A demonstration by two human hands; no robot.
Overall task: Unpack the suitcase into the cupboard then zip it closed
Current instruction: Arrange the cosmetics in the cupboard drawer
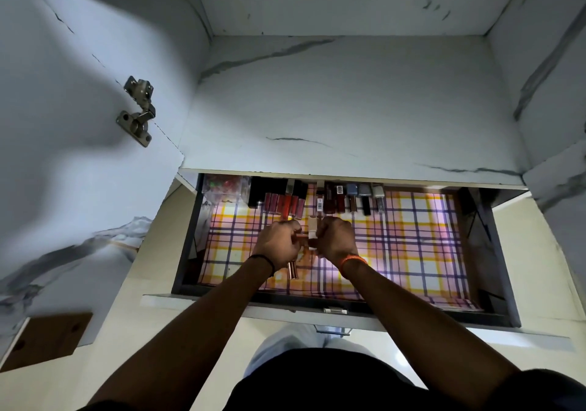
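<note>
Hands over the open drawer [494, 252], arms stretched forward. We see left hand [279, 242] curled round copper tubes [293, 269], right hand [336, 239] gripping a pale bottle [313, 228], both just short of the cosmetics row [317, 198] at the drawer's back.

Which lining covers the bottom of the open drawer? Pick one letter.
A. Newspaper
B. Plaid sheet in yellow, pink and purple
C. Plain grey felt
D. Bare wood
B: the drawer bottom shows a plaid liner of yellow, pink and purple lines, with the row of cosmetic tubes lying on it along the back edge and both hands above it.
</note>
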